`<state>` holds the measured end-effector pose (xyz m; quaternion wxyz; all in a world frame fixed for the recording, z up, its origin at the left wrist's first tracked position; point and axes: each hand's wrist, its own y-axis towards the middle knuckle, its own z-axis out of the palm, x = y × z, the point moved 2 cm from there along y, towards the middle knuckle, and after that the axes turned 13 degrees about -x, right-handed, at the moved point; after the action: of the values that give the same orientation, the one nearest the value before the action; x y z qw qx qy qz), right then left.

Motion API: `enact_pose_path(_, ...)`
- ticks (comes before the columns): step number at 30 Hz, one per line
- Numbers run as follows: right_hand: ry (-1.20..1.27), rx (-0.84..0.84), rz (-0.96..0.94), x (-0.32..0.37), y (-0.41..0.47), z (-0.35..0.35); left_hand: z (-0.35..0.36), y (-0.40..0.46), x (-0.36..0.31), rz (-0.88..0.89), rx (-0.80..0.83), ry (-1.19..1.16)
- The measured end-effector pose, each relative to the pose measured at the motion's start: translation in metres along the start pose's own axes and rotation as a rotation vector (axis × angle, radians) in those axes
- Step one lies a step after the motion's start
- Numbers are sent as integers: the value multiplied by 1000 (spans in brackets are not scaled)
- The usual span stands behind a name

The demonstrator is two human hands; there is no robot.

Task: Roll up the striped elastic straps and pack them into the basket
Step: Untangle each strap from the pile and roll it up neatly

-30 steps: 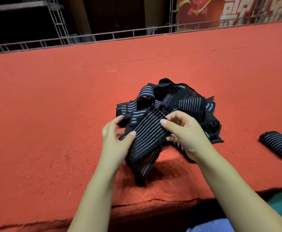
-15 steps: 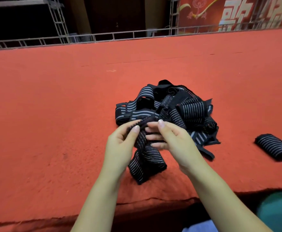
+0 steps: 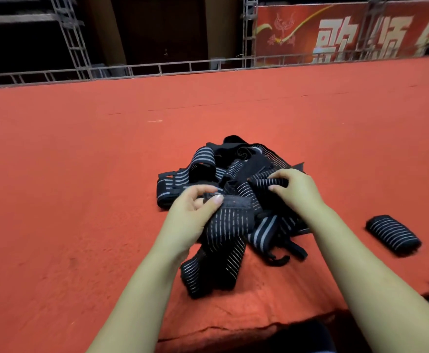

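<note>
Red carpet (image 3: pixel 81 200): covers the work surface; near edge frayed at btm of view.
Strap pile (image 3: pixel 223 166): tangled heap of black elastic straps w/ grey-white stripes, lying on carpet at ctr.
Held strap (image 3: pixel 223 225): one wide striped strap, upper end at left hand, remainder draped down toward viewer; lower end rests on carpet in front of pile.
Left hand (image 3: pixel 195 212): thumb on top of held strap's upper end, fingers curled beneath; pinch grip, fingers narrow.
Right hand (image 3: pixel 297 189): fingers curled over a striped strap section on right side of pile, gripping it; fingers narrow. Well apart from left hand.
Rolled strap (image 3: pixel 392 235): one compact finished roll, lying on carpet to the right, apart from pile, not touched.
Basket: not in view.
Metal truss rail (image 3: pixel 157 70): runs along far edge of carpet.
Red banner (image 3: pixel 335 34): w/ large pale characters, behind rail at upper right.
</note>
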<state>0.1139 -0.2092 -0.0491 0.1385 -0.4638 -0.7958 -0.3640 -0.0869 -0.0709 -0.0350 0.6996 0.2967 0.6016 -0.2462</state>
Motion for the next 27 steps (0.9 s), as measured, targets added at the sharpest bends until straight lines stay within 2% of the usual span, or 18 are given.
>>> enact_pose_path(3, 307, -96, 63, -1, -1, -11, 13, 3, 5, -33, 21, 57)
enact_pose_path(5, 560, -107, 139, 2, -1, -22, 19, 8, 9, 21, 5, 160)
enact_pose_path(9, 745, -126, 115, 10, 0, -44, 31, 20, 2, 219, -25, 281)
enact_pose_path(13, 929, -109, 91, 21, 4, -59, 44, 29, -10, 287, 32, 284)
enact_pose_path(18, 935, -52, 65, 24, 8, -64, 52, 40, -23, 341, 42, 234)
enact_pose_path(22, 871, -76, 122, 10, 12, -62, 39, 44, -24, 302, -33, 160)
enact_pose_path(27, 820, -90, 187, 5, 15, -48, 28, 41, -20, 284, -77, 221)
